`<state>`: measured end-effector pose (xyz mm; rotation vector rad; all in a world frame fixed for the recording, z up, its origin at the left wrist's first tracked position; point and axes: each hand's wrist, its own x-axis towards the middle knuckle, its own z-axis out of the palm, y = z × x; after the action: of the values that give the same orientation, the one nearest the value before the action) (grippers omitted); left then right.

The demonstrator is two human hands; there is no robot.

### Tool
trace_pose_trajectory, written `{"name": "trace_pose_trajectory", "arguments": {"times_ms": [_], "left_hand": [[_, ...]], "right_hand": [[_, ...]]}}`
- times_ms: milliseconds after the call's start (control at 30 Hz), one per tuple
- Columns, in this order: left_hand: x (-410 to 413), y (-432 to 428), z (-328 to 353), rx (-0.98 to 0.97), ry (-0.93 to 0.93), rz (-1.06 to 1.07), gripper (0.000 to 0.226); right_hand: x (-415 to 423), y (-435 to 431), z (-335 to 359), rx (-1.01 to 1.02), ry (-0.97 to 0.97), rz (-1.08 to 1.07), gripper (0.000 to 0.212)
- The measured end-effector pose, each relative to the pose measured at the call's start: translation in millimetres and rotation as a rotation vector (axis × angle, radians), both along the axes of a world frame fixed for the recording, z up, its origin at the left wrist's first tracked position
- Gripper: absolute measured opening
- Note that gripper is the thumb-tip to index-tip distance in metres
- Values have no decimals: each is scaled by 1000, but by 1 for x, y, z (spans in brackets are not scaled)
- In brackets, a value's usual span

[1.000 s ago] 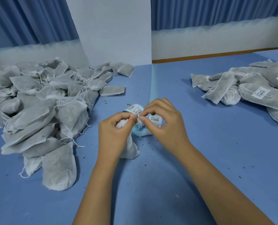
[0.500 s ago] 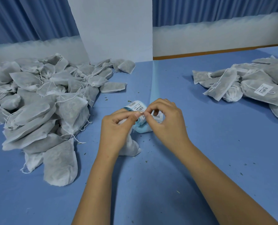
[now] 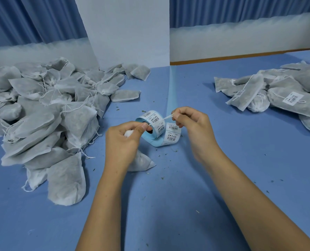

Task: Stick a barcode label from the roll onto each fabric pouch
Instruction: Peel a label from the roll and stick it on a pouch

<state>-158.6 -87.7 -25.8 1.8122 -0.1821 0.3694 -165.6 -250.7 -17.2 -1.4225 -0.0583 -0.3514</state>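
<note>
Since the earlier frames the hands have split apart. The right hand (image 3: 192, 127) has gone up & right of centre frame, drawing the drawstring (image 3: 162, 120) out taut; before, the fingertips were bunched together.

Left hand (image 3: 121, 142), centre frame: fingers curled tight round the neck of the pouch (image 3: 141, 163), thumb on top. The pouch body hangs below the fist w/ its corner on the table (image 3: 223, 178). Right hand: thumb & forefinger pinch the string end, other fingers loosely curled.

The label roll (image 3: 154, 127) sits just behind the hands, loose tail of labels curling lower right. No label visible on this pouch yet, though most of it is hidden. Unlabelled pile (image 3: 41, 115) at left of frame, labelled pile (image 3: 286, 95) at upper right.

Risks, as I judge them:
- The string runs right across the front of the roll, so a further pull could snag it & drag or tip it.
- A hard tug could snap the thin string or slip the neck from the fist, spilling filling; flecks already dot the table.
- Neck bunched too far leaves a wrinkled face, so the label may stick poorly.
</note>
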Motion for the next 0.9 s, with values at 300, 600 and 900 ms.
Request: {"name": "trace_pose_trajectory", "arguments": {"times_ms": [300,600,900], "left_hand": [[4,10,0,-2,-68,-3,43],[4,11,6,-613,-216,-163,45],[5,7,6,-663,-338,-120,26]], "right_hand": [[-1,4,0,131,21,1,23],[-17,34,-4,-143,75,131,25],[-26,37,-1,126,302,555,24]]}}
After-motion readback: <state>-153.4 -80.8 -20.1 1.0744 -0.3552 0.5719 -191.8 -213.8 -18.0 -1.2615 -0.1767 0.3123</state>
